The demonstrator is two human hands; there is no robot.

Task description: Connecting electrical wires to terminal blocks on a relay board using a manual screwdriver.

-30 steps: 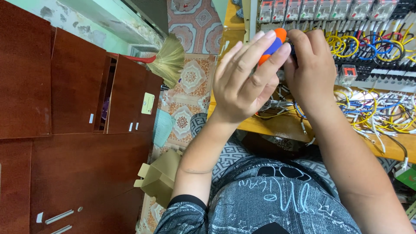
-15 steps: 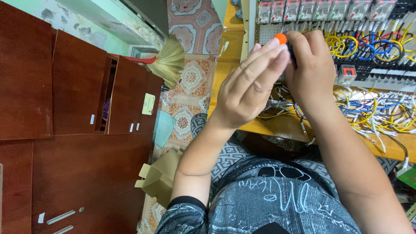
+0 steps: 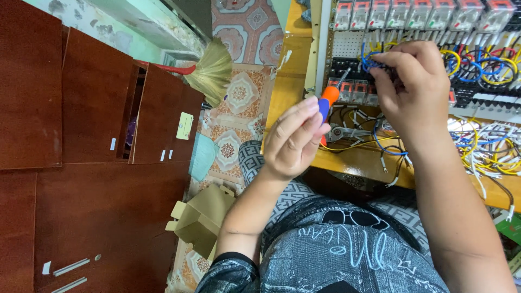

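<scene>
My left hand (image 3: pixel 293 142) holds a screwdriver with an orange and blue handle (image 3: pixel 327 99) by its handle. The thin shaft points up toward a white control panel (image 3: pixel 347 46). My right hand (image 3: pixel 415 89) is higher and to the right, with its fingertips pinched on a blue wire loop (image 3: pixel 367 61) at the panel's terminal blocks. The two hands are apart, and the screwdriver tip sits just short of the panel. A row of relays (image 3: pixel 418 13) runs along the top of the panel.
Yellow, blue and white wires (image 3: pixel 488 141) spread over the panel at right. Pliers (image 3: pixel 342 133) lie on the yellow wooden bench (image 3: pixel 353 160). Dark red cabinets (image 3: pixel 81 135) fill the left side. A broom (image 3: pixel 209 65) and a cardboard box (image 3: pixel 201 220) lie on the patterned floor.
My left hand has come down and away from my right hand with the screwdriver. My right hand stays at the wires on the panel.
</scene>
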